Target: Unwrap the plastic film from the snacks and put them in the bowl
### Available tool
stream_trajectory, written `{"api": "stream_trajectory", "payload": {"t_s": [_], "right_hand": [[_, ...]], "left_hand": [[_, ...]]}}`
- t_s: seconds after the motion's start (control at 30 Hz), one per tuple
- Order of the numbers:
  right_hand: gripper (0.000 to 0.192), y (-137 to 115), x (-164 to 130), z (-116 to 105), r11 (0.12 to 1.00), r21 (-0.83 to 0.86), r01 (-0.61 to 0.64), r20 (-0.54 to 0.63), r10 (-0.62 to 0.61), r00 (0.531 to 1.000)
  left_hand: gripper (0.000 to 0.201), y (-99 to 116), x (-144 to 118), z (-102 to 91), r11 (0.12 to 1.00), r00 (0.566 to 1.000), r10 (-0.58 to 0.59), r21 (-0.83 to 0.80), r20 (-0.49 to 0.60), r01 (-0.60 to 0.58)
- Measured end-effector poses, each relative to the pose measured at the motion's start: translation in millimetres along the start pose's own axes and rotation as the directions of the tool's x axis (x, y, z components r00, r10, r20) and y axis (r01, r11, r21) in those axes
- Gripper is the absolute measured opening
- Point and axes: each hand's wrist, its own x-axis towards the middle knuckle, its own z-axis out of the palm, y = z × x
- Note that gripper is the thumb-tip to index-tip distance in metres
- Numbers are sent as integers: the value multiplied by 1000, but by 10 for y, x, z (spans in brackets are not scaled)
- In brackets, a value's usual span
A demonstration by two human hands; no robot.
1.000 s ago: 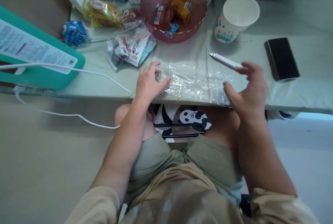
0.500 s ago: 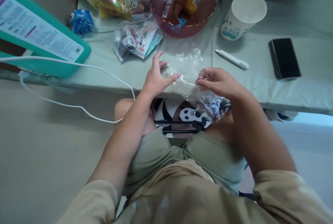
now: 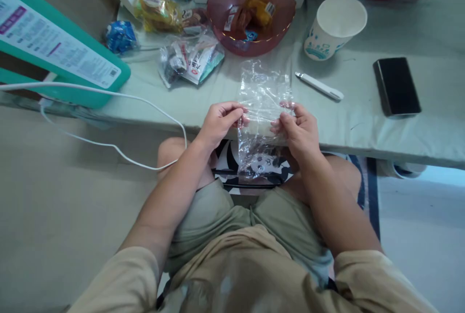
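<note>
Left hand: grip is pinching clear plastic bag.
Right hand: pinching the opposite edge.
Behind: pen, paper cup, phone are lying on worktop.

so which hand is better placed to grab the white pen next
Right. The right hand pinches the clear plastic bag just below the white pen; the left hand holds the bag's far edge.

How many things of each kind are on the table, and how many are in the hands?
Clear plastic bag, held by left hand and right hand: 1
Pink bowl: 1
Paper cup: 1
White pen: 1
Black phone: 1
Total: 5
</note>
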Motion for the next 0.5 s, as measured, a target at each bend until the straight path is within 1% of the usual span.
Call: {"api": "stream_trajectory", "payload": {"t_s": [0.03, 0.07, 0.1, 0.17, 0.2, 0.23, 0.27, 0.3, 0.33, 0.37, 0.43, 0.5], "right_hand": [[51, -6, -17, -10, 1000, -5, 25, -8, -25, 1000], [63, -13, -39, -15, 998, -12, 60, -14, -60, 998], [73, -24, -63, -18, 994, -24, 103, -14, -104, 995], [86, -48, -106, -34, 976, -67, 207, 44, -205, 978], [88, -58, -119, -51, 958, -102, 269, 107, -258, 960], [87, -63, -125, -73, 929, -151, 339, 183, -311, 933], [81, -63, -123, -99, 884, -215, 415, 259, -358, 897], [71, -55, -114, -126, 823, -297, 485, 325, -390, 861], [58, -41, -99, -150, 745, -388, 543, 369, -414, 832], [45, -23, -81, -168, 661, -477, 579, 388, -432, 814], [24, 8, -44, -181, 518, -619, 591, 357, -484, 799], [14, 6, -25, -168, 439, -703, 559, 279, -553, 785]], "left_hand": [[20, -15, 1, -3, 999, 998, 47, 10, -32, -47], [29, -28, -5, -2, 995, 994, 97, 34, -40, -96], [40, -38, -18, 2, 987, 988, 150, 68, -20, -149], [61, -46, -58, 17, 951, 962, 254, 154, 101, -268], [63, -44, -80, 23, 921, 938, 300, 201, 174, -333], [61, -40, -100, 26, 885, 911, 343, 246, 230, -395], [56, -35, -115, 25, 846, 887, 376, 292, 266, -447], [51, -32, -121, 19, 805, 870, 401, 344, 287, -484], [48, -33, -119, 9, 760, 859, 420, 403, 295, -510], [46, -38, -107, -3, 711, 850, 436, 466, 295, -526], [37, -62, -61, -31, 597, 833, 466, 589, 299, -545], [20, -87, -9, -54, 481, 804, 513, 675, 301, -560]]}}
